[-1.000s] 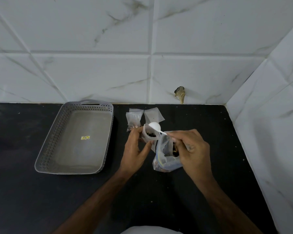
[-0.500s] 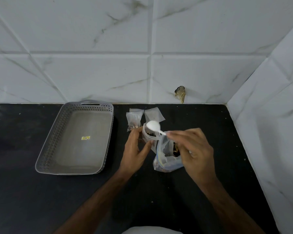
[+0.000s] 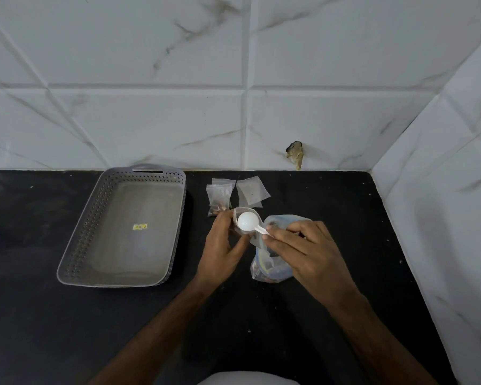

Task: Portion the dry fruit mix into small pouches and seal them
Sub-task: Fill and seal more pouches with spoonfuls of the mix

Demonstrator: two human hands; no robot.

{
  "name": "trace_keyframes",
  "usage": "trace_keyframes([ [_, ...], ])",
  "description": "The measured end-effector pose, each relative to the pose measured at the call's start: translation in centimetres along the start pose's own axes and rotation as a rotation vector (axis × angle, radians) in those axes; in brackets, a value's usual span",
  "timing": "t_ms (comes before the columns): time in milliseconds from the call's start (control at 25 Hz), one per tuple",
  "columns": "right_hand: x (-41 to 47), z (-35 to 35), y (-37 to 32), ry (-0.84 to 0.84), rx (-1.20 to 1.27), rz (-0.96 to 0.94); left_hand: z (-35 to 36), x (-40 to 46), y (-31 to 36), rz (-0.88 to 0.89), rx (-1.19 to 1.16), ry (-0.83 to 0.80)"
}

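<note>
My left hand (image 3: 224, 245) holds a small clear pouch (image 3: 240, 232) upright with its mouth open. My right hand (image 3: 300, 245) pinches the handle of a white plastic scoop (image 3: 247, 221), whose bowl is turned upside down over the pouch's mouth. Under my right hand stands the big clear bag of dry fruit mix (image 3: 267, 268), partly hidden by the fingers. Behind my hands lie a filled small pouch (image 3: 219, 200) and an empty flat pouch (image 3: 252, 193) on the black counter (image 3: 303, 315).
A grey perforated plastic tray (image 3: 75, 245), with only a small yellow sticker inside, sits to the left. White tiled walls close the counter at the back and on the right. A brownish clump (image 3: 295, 154) sticks to the back wall.
The scoop has tipped over from slanted to bowl-down above the small pouch. My right hand moved slightly left. The left hand kept the pouch in place.
</note>
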State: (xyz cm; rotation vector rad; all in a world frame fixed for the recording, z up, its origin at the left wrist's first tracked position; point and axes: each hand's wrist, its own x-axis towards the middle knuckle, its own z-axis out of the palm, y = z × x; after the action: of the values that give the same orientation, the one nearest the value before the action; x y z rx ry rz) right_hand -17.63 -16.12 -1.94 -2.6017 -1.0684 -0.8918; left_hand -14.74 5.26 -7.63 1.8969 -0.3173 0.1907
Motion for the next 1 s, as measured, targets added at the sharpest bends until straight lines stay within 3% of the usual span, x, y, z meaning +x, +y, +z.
trace_keyframes([
  [200,0.2,0.2,0.0,-0.009,0.126,0.088,0.0,-0.1,0.2,0.014,0.013,-0.031],
  [320,1.3,-0.6,-0.4,0.095,0.569,0.615,-0.2,-0.1,0.0,0.003,0.035,-0.024],
  [400,1.8,-0.9,-0.4,0.074,0.808,0.906,-0.3,-0.1,-0.3,-0.004,0.041,-0.044],
  [560,2.1,-1.2,-0.2,0.094,1.015,1.033,-0.3,0.0,-0.4,-0.030,0.035,-0.047],
  [760,1.0,-0.3,1.2,0.192,1.273,1.367,-1.2,-0.1,-1.8,-0.091,0.069,-0.118],
  [1000,-3.7,1.0,3.1,0.158,1.205,1.526,-3.9,-2.0,-7.8,-0.387,0.309,-0.304],
])
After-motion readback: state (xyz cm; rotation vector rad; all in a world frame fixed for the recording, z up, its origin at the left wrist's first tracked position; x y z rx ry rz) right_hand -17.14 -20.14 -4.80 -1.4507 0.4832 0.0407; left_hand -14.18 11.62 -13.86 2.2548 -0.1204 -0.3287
